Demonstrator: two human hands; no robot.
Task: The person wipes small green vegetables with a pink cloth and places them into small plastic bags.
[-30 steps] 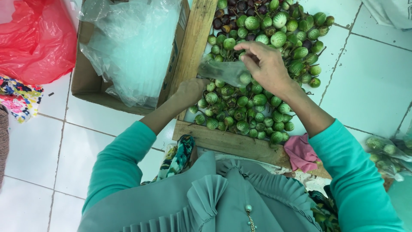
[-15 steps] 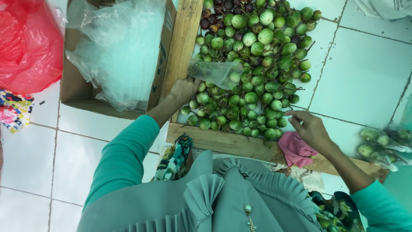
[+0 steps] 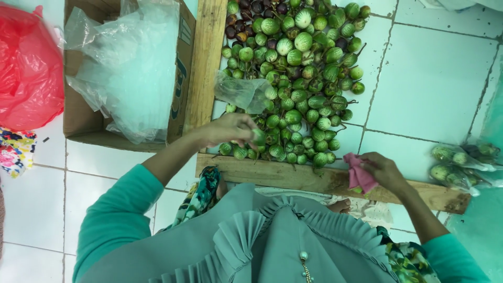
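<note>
A heap of small round green and purple eggplants (image 3: pixel 301 78) lies on the white tiled floor, framed by wooden planks. My left hand (image 3: pixel 230 130) rests at the heap's near left corner, its fingers curled on one green eggplant (image 3: pixel 258 137). A crumpled clear plastic bag (image 3: pixel 243 93) lies on the heap just beyond that hand, touching it. My right hand (image 3: pixel 385 172) is at the near plank (image 3: pixel 293 175), closed on a pink cloth (image 3: pixel 359 177).
A cardboard box (image 3: pixel 181 78) full of clear plastic bags (image 3: pixel 126 63) stands left of the upright plank (image 3: pixel 207 63). A red plastic bag (image 3: pixel 26 68) and a patterned cloth (image 3: pixel 15 149) lie far left. Bagged eggplants (image 3: pixel 461 162) sit at the right.
My right hand left the heap and the clear bag, swung down to the right and took hold of the pink cloth. My left hand stayed at the heap's near corner.
</note>
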